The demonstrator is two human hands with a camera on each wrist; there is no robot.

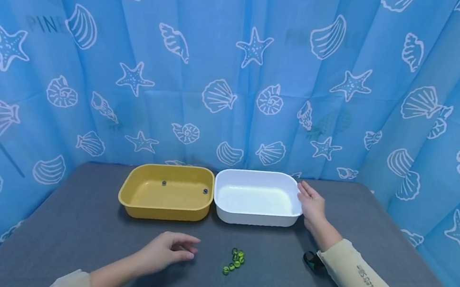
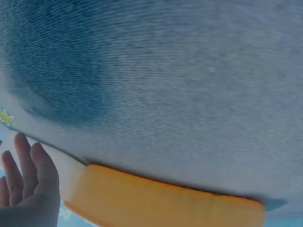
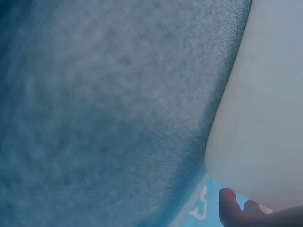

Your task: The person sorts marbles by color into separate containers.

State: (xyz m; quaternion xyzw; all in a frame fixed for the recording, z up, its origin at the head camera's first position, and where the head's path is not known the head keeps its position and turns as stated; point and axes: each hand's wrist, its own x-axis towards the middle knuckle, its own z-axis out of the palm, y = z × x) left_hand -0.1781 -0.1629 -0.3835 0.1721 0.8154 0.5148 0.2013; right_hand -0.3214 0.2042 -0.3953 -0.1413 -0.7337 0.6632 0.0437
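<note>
My right hand [image 1: 312, 204] is at the right end of a white tub [image 1: 255, 217], its extended fingers against or very near the rim. In the right wrist view, fingers [image 3: 229, 204] show beside the tub's pale wall [image 3: 260, 118]; part of that hand is out of frame. Over the cloth, my left hand [image 1: 167, 251] hangs with loosely bent fingers and nothing between them. Several green glass marbles [image 1: 237, 264] lie to its right in a small cluster. Behind that hand stands a yellow tub [image 1: 165, 214] with two dark marbles [image 1: 205, 191] inside, apart from each other.
The two tubs stand side by side, nearly touching, at the back of a grey cloth-covered table [image 1: 269, 282]. A small black object [image 1: 311, 260] is by the right forearm, partly hidden by the sleeve. A blue shell-print curtain [image 1: 222, 66] hangs behind and at both sides.
</note>
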